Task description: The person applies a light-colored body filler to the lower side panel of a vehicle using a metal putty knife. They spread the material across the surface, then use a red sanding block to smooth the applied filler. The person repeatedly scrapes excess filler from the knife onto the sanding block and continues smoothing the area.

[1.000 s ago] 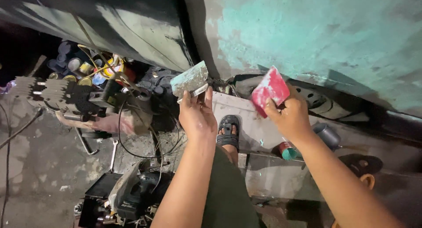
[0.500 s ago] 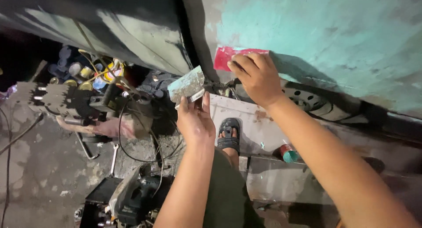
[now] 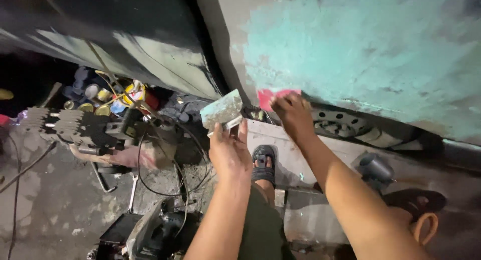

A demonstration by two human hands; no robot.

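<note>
My left hand (image 3: 229, 152) holds up a flat metal scraper plate (image 3: 222, 110) smeared with grey-green filler, level with the lower edge of a car body panel. My right hand (image 3: 293, 113) presses a red flexible spreader (image 3: 269, 96) against the panel (image 3: 371, 49), at the bottom edge of a large patch of turquoise filler. The spreader is partly hidden behind my fingers. My foot in a dark sandal (image 3: 263, 162) rests on the ground below both hands.
A wheel rim (image 3: 340, 127) shows under the panel. Several tins (image 3: 107, 97), a metal machine part (image 3: 65, 127), cables, a spanner (image 3: 133, 192) and a power tool (image 3: 163, 232) lie on the dirty floor at left. A grey cylinder (image 3: 376, 167) sits at right.
My right hand moved the red spreader from mid-air onto the panel, then down and left along it to the filler's lower edge. The left hand stayed roughly still with the scraper plate.
</note>
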